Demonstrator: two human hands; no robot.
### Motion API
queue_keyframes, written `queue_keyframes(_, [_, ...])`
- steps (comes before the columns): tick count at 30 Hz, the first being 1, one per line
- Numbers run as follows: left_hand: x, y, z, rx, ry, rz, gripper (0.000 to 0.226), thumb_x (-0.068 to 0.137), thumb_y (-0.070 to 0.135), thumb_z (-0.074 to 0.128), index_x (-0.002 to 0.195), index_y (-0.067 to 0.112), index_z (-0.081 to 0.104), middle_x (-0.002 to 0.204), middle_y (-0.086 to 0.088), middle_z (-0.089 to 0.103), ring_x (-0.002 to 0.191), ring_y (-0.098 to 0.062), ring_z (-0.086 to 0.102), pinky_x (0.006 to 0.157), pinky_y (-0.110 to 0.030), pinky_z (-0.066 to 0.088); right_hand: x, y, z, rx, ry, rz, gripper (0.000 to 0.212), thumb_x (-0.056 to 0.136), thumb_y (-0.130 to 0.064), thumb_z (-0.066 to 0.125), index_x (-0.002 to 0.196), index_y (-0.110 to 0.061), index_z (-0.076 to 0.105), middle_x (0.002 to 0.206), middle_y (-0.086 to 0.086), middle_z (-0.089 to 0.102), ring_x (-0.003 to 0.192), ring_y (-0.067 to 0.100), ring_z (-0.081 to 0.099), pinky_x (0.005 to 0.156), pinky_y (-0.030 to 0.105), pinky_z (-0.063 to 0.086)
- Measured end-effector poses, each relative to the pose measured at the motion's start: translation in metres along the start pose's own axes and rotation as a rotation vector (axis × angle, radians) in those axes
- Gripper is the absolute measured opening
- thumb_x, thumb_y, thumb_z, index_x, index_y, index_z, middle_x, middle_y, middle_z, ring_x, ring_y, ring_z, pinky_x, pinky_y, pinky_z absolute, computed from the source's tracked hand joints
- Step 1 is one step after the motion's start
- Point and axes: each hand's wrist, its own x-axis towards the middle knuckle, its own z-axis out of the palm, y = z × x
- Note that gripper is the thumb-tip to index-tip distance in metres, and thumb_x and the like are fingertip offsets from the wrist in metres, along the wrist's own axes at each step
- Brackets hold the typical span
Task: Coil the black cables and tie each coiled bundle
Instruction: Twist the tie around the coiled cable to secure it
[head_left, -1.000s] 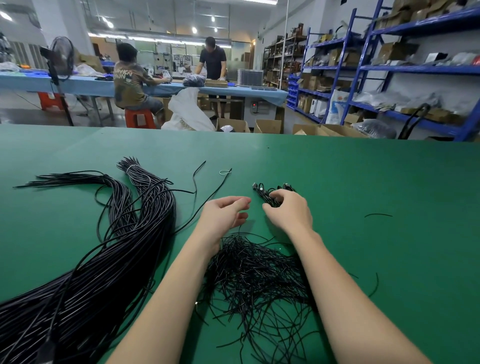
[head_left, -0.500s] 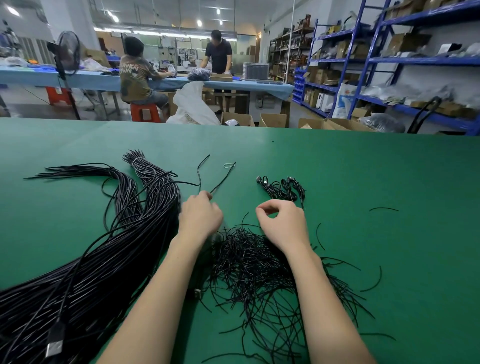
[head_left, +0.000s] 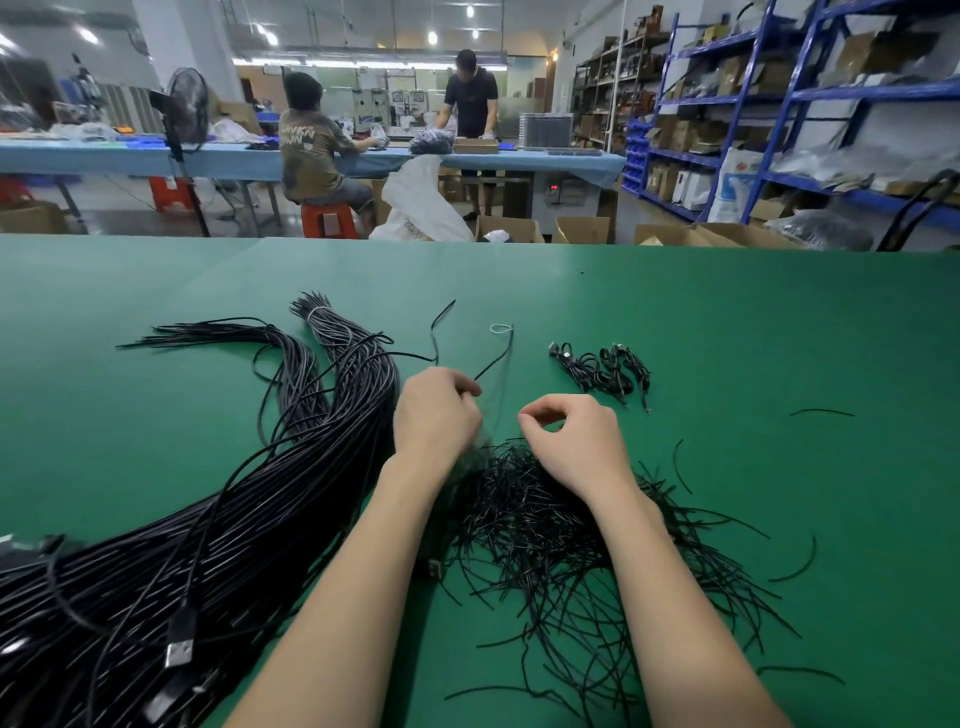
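A thick bundle of long black cables (head_left: 249, 525) lies along the left of the green table (head_left: 753, 332), USB plugs showing at its near end. My left hand (head_left: 436, 415) grips one loose black cable (head_left: 494, 357) that runs up to a small white loop. My right hand (head_left: 571, 441) hovers over a heap of thin black ties (head_left: 550, 525), its fingers curled with thumb tip against forefinger; whether anything is pinched there is unclear. A few coiled, tied bundles (head_left: 602, 371) lie just beyond the right hand.
Stray ties (head_left: 823, 412) are scattered on the table's right side. Beyond the far edge are cardboard boxes (head_left: 509, 228), a white bag, blue shelving (head_left: 779, 119), a standing fan, and two people at a blue table.
My right hand let go of a coiled bundle at the far pile and drew back over the ties. My left hand shifted left and took hold of a loose cable.
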Motion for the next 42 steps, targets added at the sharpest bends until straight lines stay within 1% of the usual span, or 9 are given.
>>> queue_keyframes(6, [0.002,0.012,-0.004,-0.094,0.057,0.049,0.026,0.089,0.013,0.057,0.093,0.026,0.08,0.09,0.001,0.076,0.087,-0.019,0.069,0.081,-0.022,0.049,-0.001,-0.015,0.01,0.087,-0.042,-0.007,0.008,0.083,-0.04,0.072,0.079,-0.034,0.074,0.077,-0.024,0.07,0.082,-0.007,0.063,0.073,0.023,0.049])
queue_keyframes(11, [-0.001,0.025,-0.008,-0.196,0.006,0.104,0.024,0.088,0.014,0.06,0.091,0.028,0.079,0.07,0.01,0.067,0.073,-0.013,0.068,0.077,-0.026,0.053,-0.006,-0.034,0.019,0.209,-0.127,-0.032,0.018,0.085,-0.014,0.062,0.074,-0.027,0.068,0.069,-0.014,0.069,0.073,0.015,0.061,0.058,0.019,0.043])
queue_keyframes(15, [-0.001,0.033,-0.012,-0.327,-0.047,0.206,0.022,0.09,0.014,0.062,0.092,0.027,0.081,0.086,0.009,0.076,0.061,0.0,0.061,0.072,-0.02,0.05,-0.006,-0.038,0.021,0.292,-0.113,0.003,0.012,0.087,-0.008,0.058,0.078,-0.012,0.064,0.071,0.002,0.066,0.07,0.024,0.053,0.055,0.03,0.036])
queue_keyframes(22, [-0.004,0.04,-0.001,-0.377,-0.079,0.319,0.022,0.09,0.017,0.067,0.105,0.029,0.077,0.105,0.013,0.073,0.093,0.003,0.058,0.077,-0.006,0.038,0.0,-0.031,0.004,0.596,-0.05,0.188,0.03,0.095,-0.007,0.052,0.08,-0.021,0.073,0.066,-0.008,0.068,0.054,0.008,0.056,0.044,0.017,0.036])
queue_keyframes(26, [-0.006,0.043,-0.004,-0.495,0.03,0.377,0.007,0.088,0.028,0.073,0.084,0.023,0.076,0.072,0.011,0.066,0.065,0.001,0.052,0.064,-0.013,0.038,0.006,-0.024,-0.015,0.852,0.105,0.268,0.015,0.1,-0.02,0.063,0.091,-0.021,0.075,0.076,-0.015,0.076,0.052,0.001,0.056,0.042,0.012,0.038])
queue_keyframes(30, [-0.006,0.042,-0.008,-0.402,-0.263,0.212,0.054,0.093,0.059,0.055,0.062,0.02,0.073,0.052,0.004,0.061,0.046,-0.009,0.048,0.05,-0.02,0.038,0.007,-0.022,-0.028,1.014,0.141,0.321,0.01,0.098,-0.026,0.068,0.095,-0.019,0.074,0.086,-0.009,0.079,0.05,-0.001,0.056,0.044,0.013,0.041])
queue_keyframes(33, [-0.007,0.039,-0.008,-0.431,-0.497,0.022,0.066,0.096,0.067,0.04,0.079,0.015,0.077,0.07,0.001,0.075,0.053,-0.013,0.059,0.049,-0.02,0.043,0.008,-0.019,-0.042,1.059,0.169,0.325,0.008,0.099,-0.022,0.066,0.097,-0.019,0.073,0.087,-0.006,0.079,0.052,0.001,0.054,0.043,0.013,0.038])
queue_keyframes(36, [0.0,0.039,-0.008,-0.514,-0.576,-0.1,0.072,0.096,0.072,0.029,0.108,0.017,0.074,0.1,0.002,0.077,0.088,-0.012,0.071,0.075,-0.026,0.055,0.009,-0.015,-0.059,1.013,0.177,0.319,0.009,0.099,-0.019,0.065,0.098,-0.016,0.073,0.084,-0.005,0.079,0.054,0.002,0.052,0.043,0.012,0.036])
queue_keyframes(42, [0.002,0.03,0.002,-0.384,-0.526,-0.16,0.08,0.096,0.072,0.024,0.15,0.017,0.044,0.154,0.0,0.045,0.137,-0.022,0.046,0.117,-0.048,0.033,0.007,-0.004,-0.081,1.173,0.275,0.373,0.011,0.101,-0.017,0.061,0.093,-0.015,0.069,0.078,-0.005,0.075,0.054,0.004,0.052,0.042,0.014,0.037])
